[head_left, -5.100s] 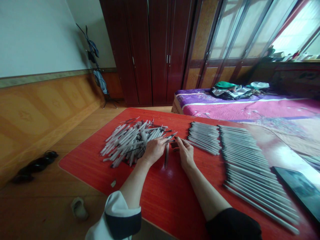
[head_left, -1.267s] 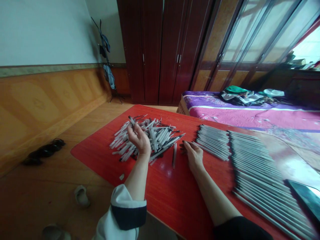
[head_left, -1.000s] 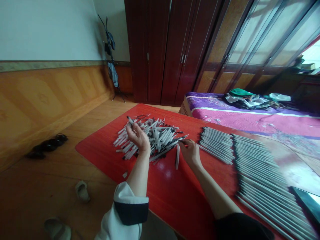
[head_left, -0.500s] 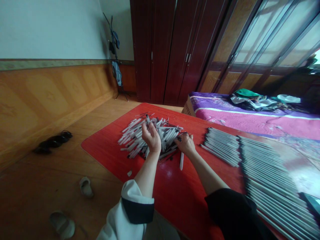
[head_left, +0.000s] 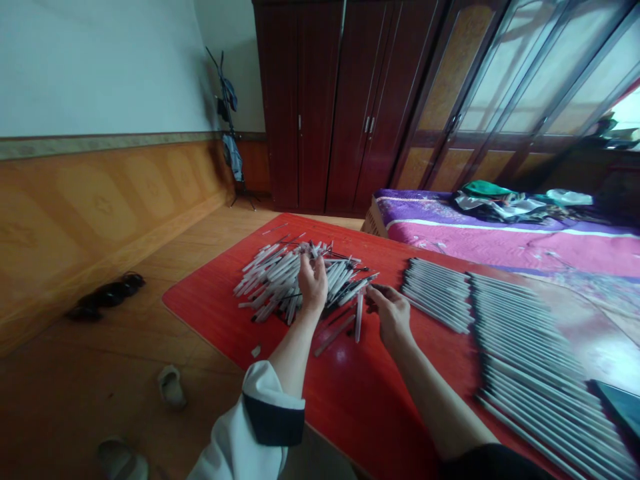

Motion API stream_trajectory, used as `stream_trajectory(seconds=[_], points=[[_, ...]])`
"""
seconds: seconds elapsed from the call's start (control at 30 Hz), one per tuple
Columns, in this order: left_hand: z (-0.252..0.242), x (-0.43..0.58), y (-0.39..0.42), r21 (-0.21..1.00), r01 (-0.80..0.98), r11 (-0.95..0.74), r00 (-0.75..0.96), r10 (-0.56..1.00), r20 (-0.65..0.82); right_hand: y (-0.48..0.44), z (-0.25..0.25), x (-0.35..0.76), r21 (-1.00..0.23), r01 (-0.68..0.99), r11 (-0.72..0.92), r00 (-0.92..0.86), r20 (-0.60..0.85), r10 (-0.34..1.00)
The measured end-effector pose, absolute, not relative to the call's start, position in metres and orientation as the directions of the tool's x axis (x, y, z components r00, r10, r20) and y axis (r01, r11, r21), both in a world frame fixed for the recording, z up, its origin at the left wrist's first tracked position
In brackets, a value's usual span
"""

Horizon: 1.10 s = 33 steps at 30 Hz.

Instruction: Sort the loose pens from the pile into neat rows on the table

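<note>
A loose heap of white pen barrels and thin black refills (head_left: 287, 280) lies at the far left of the red table (head_left: 360, 400). My left hand (head_left: 313, 285) is raised over the heap's right edge, fingers curled round a white pen barrel. My right hand (head_left: 393, 312) rests on the table just right of the heap, fingers pinched on a thin dark refill. One white pen (head_left: 359, 317) and another barrel (head_left: 334, 335) lie between the hands. Neat rows of finished pens (head_left: 500, 333) stretch to the right.
A dark phone or tablet (head_left: 620, 407) sits at the table's right edge. A bed with a purple cover (head_left: 500, 233) stands beyond the table, dark wardrobes (head_left: 330, 100) behind. Slippers (head_left: 171, 387) and dark shoes (head_left: 105, 297) lie on the wooden floor at left.
My left hand has come down from its raised, palm-up pose to the heap's right edge. My right hand went to the heap and drew back to the right. Another barrel now lies between the hands.
</note>
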<state>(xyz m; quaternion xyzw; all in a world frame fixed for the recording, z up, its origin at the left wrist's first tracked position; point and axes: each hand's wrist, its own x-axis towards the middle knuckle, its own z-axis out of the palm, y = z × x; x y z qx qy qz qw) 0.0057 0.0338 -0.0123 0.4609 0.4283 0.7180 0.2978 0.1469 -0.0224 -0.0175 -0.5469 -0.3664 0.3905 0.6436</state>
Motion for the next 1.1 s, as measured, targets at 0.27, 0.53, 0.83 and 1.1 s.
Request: stream_trajectory(seconds=[0.27, 0.53, 0.83, 1.1], points=[[-0.017, 0.009, 0.037, 0.904, -0.059, -0.424, -0.327, 0.864, 0.383, -0.035, -0.036, 0.151, -0.977, -0.185, 0.109, 0.516, -0.003, 0.857], [-0.007, 0.017, 0.027, 0.869, -0.423, -0.258, -0.08, 0.965, 0.248, -0.033, -0.033, 0.149, -0.925, -0.363, 0.108, 0.377, -0.04, 0.926], [-0.003, 0.019, 0.024, 0.813, -0.552, -0.187, -0.028, 0.978, 0.207, -0.029, -0.032, 0.15, -0.814, -0.573, 0.094, 0.27, -0.079, 0.96], [-0.009, 0.025, 0.023, 0.825, -0.538, -0.175, -0.017, 0.98, 0.196, -0.028, -0.034, 0.152, -0.797, -0.601, 0.065, 0.23, -0.094, 0.969]])
